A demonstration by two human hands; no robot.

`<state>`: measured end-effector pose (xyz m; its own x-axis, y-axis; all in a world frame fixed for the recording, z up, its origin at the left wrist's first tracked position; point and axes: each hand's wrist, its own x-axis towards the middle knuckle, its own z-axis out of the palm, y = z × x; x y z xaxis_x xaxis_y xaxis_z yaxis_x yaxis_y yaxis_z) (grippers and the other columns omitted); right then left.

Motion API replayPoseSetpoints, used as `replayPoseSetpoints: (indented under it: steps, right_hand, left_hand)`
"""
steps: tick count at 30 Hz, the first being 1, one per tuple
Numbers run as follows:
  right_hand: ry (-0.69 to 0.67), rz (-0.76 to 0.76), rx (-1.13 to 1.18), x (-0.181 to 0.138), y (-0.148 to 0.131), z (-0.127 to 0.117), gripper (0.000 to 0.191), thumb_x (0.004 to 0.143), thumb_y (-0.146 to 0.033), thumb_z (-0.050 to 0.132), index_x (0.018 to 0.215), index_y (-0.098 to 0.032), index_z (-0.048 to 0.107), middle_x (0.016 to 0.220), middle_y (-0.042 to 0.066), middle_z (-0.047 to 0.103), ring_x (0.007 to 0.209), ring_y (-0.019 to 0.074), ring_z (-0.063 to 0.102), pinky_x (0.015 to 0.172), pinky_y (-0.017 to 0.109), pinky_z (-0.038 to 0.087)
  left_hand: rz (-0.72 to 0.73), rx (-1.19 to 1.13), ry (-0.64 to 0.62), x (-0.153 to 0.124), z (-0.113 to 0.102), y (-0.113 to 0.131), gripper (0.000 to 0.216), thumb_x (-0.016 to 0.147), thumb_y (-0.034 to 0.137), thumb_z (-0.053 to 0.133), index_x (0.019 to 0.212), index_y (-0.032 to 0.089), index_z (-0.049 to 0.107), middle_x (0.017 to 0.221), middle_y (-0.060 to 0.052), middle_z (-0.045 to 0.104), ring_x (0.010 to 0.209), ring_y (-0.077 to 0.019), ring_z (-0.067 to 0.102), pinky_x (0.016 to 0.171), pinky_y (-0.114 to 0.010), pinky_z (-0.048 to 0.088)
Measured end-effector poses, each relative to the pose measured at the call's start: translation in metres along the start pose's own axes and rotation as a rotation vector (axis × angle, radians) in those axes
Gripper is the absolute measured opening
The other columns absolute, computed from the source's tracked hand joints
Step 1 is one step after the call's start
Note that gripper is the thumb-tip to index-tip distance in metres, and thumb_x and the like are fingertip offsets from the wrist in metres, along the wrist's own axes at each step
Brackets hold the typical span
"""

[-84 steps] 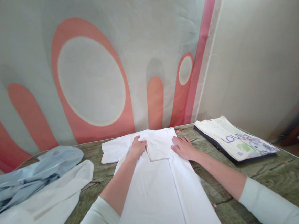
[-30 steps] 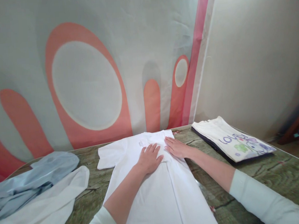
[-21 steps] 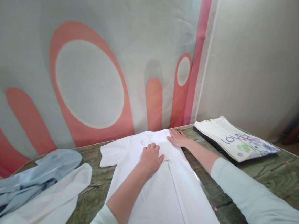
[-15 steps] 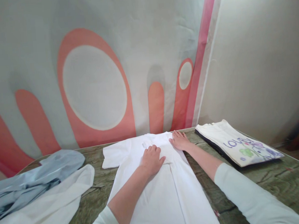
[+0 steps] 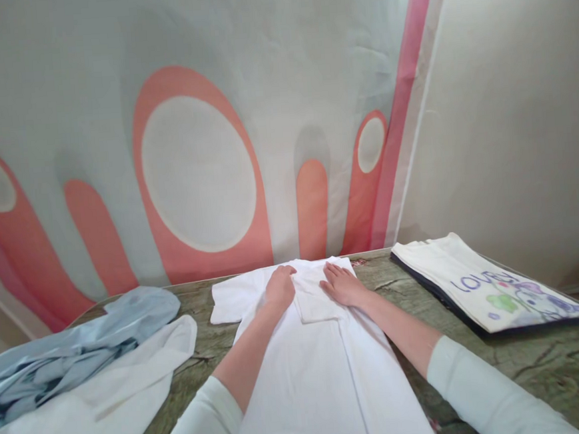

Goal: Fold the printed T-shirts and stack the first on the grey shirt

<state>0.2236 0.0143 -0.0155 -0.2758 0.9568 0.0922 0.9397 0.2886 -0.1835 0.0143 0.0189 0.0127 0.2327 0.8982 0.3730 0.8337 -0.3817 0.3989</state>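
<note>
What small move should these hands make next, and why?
Perhaps the left hand should fold the outstretched sleeve inward: it sticks out left of the white shirt, while the folded sleeve already lies across the front, with the right hand flat on that side.

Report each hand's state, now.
Left hand: partly curled at the white shirt; whether it grips cannot be told.
Right hand: open, palm down on the white shirt.

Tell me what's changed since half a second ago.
The left hand moved away from the wearer, from the middle of the white shirt toward its collar, fingers now by the folded-in sleeve; any grip is unclear. The right hand shifted slightly inward from the shirt's far right corner. The blue garment and folded clothes stayed put.
</note>
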Motion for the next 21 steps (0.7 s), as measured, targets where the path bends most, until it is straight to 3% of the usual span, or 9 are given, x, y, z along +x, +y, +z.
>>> replayPoseSetpoints:
  steps: [7, 15, 21]
  right_hand:
    - [-0.021, 0.016, 0.002, 0.000, 0.001, 0.001, 0.067, 0.090, -0.055, 0.016, 0.142, -0.014, 0.024, 0.151, 0.008, 0.013, 0.137, 0.0218, 0.012, 0.108, 0.037, 0.010]
    - [0.000, 0.007, 0.023, 0.001, 0.003, 0.002, 0.065, 0.090, -0.055, 0.017, 0.141, -0.016, 0.027, 0.151, 0.007, 0.014, 0.136, 0.0221, 0.013, 0.108, 0.038, 0.011]
    - [-0.001, 0.019, 0.027, 0.001, 0.002, 0.002, 0.065, 0.090, -0.055, 0.018, 0.141, -0.017, 0.026, 0.151, 0.007, 0.013, 0.136, 0.0222, 0.013, 0.108, 0.040, 0.011]
  left_hand:
    - [-0.034, -0.049, -0.047, 0.032, 0.013, -0.026, 0.038, 0.070, -0.001, 0.048, 0.099, 0.017, 0.065, 0.098, -0.003, 0.067, 0.094, -0.0170, 0.059, 0.090, -0.026, 0.042]
    - [-0.124, -0.060, 0.067, 0.026, 0.022, -0.030, 0.030, 0.078, 0.007, 0.045, 0.096, 0.018, 0.066, 0.103, -0.003, 0.066, 0.099, -0.0158, 0.058, 0.092, -0.025, 0.039]
    - [-0.212, -0.015, 0.040, 0.023, 0.017, -0.021, 0.022, 0.075, 0.008, 0.049, 0.086, 0.018, 0.065, 0.094, -0.005, 0.066, 0.092, -0.0186, 0.060, 0.086, -0.028, 0.042]
